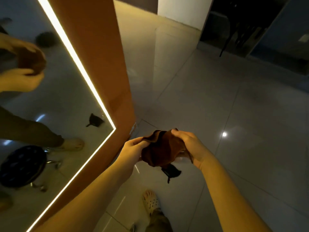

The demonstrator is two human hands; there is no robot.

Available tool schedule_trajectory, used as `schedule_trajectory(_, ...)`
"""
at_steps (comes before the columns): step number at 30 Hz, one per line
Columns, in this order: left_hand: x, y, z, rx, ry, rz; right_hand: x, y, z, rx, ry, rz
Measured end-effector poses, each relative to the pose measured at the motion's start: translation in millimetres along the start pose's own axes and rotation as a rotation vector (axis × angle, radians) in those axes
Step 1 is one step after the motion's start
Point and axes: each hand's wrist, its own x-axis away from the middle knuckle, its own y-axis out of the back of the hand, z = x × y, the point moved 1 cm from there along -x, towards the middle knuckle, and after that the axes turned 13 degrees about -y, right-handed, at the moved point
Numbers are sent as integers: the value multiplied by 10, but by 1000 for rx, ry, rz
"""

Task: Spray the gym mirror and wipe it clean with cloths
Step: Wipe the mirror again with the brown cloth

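Head view, and both hands are on the brown cloth, held up in front of the body just off the lower right corner of the mirror. The left hand pinches one edge with its fingers curled in. The right hand has fingers and thumb wrapped over the top of the bunched fabric. The cloth is clear of the glass, which sits to the left behind its lit strip. This looks like a refold before wiping. The way to do it well is to flatten the bundle into a firm pad with a clean face outward and no trailing corners. One hand can then carry it to the glass and wipe in overlapping passes. No spray bottle can be made out, so I cannot tell whether the mirror is wet. A dark item lies on the floor below the hands, near the clog, so mind the footing.
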Motion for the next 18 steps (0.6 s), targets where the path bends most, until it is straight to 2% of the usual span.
schedule_trajectory(3,570,399,-199,66,-29,-104,530,-444,52,-85,17,122)
schedule_trajectory(6,1197,796,-272,153,-12,-197,1013,-958,-15,-39,69,210)
schedule_trajectory(8,1634,1041,-315,91,-76,-245,1329,-1311,-57,105,123,173)
schedule_trajectory(13,2599,1454,-637,-150,-481,-305,1958,-1995,24,445,232,-9)
schedule_trajectory(16,2862,1501,-856,-295,-613,-322,2124,-2242,193,444,301,-16)
schedule_trajectory(18,2900,1453,-1003,-367,-620,-297,2165,-2353,352,416,332,21)
